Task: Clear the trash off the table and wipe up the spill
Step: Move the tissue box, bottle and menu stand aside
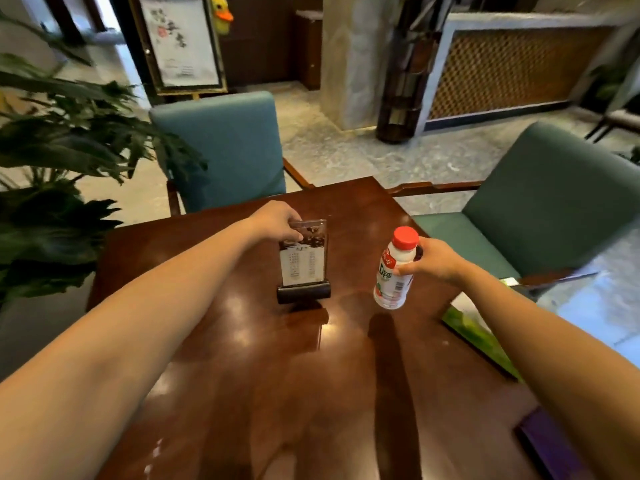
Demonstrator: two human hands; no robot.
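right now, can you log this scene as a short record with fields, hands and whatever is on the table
left hand: grips top edge of clear acrylic menu stand with black base
right hand: holds tilted white plastic bottle with red cap
surface: glossy dark wooden table
spill: small whitish drops near front left edge
other items: green and white flat packet at right edge; purple flat item at near right
seating: teal padded chair far side; green padded chair right side
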